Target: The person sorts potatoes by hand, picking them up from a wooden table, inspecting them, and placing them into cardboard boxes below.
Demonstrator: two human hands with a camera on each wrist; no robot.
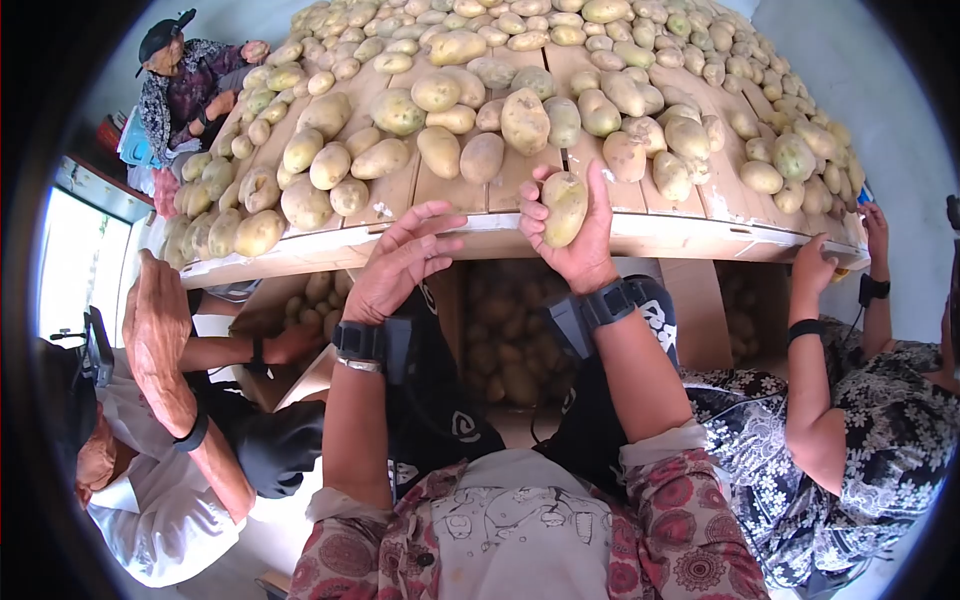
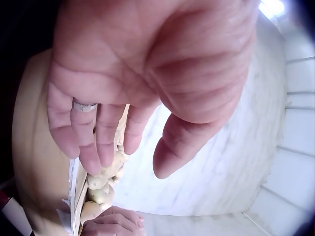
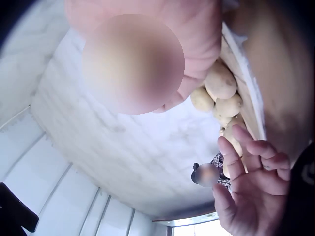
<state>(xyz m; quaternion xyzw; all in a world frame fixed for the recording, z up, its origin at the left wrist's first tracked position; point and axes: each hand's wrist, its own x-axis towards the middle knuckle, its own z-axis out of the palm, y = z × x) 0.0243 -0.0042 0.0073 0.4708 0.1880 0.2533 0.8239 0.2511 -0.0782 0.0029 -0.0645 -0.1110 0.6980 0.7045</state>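
Note:
A pale yellow potato lies in my right hand, gripped between curled fingers and a raised thumb above the table's front edge. In the right wrist view a round blur covers the middle of the right hand. My left hand holds nothing; its loosely bent fingers point toward the potato from the left. The left wrist view shows the palm of the left hand, a ring on one finger. Several potatoes lie on the table just beyond both hands.
The slatted wooden table carries many potatoes and has a raised white front edge. Boxes of potatoes stand below it. People sit close on both sides; one hand is raised at left, another touches the edge at right.

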